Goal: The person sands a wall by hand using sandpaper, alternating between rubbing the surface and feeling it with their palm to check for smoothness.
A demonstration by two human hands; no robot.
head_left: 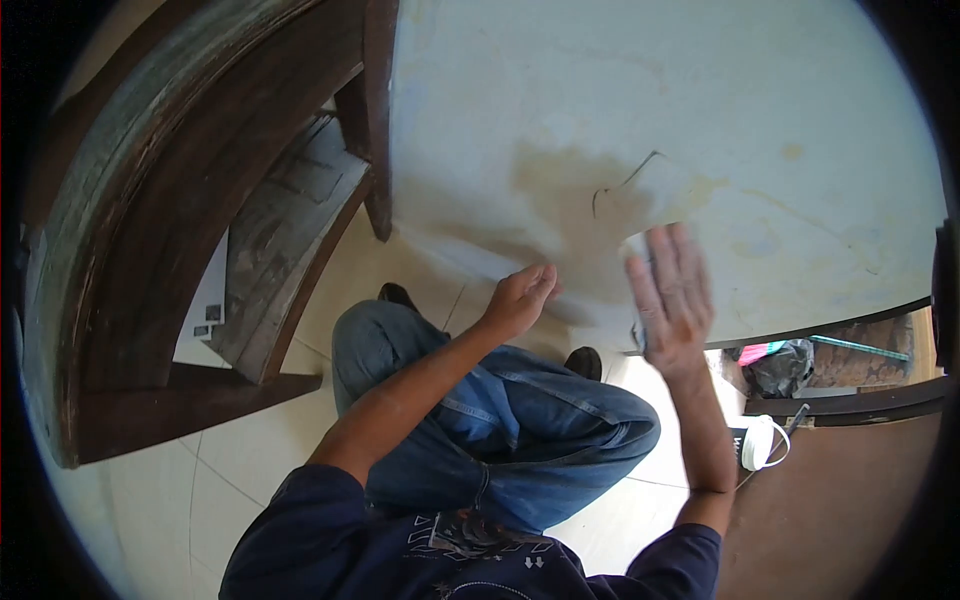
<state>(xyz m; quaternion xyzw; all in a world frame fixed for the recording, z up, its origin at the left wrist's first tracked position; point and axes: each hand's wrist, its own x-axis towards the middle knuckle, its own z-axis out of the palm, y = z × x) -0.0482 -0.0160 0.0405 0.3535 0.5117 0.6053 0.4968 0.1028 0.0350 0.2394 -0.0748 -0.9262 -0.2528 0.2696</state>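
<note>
My right hand [676, 295] lies with long, slightly blurred fingers against the pale wall [820, 120], dusted whitish. Under its fingers it presses a thin pale sheet [635, 246], which looks like sandpaper; only its edge shows beside the index finger, and the rest is hidden. My left hand [521, 300] hovers above my knees, its fingers curled together toward the thumb, with nothing visible in them. A brownish patch [570, 185] and a dark curved crack [625, 183] mark the wall above both hands.
A dark wooden curved staircase [215, 190] with worn treads rises on the left. To the right stand a white-lidded container [757, 443] and a black plastic bag [782, 368] beside brown wooden furniture [830, 510]. Light tiles [240, 480] cover the floor under my crossed legs.
</note>
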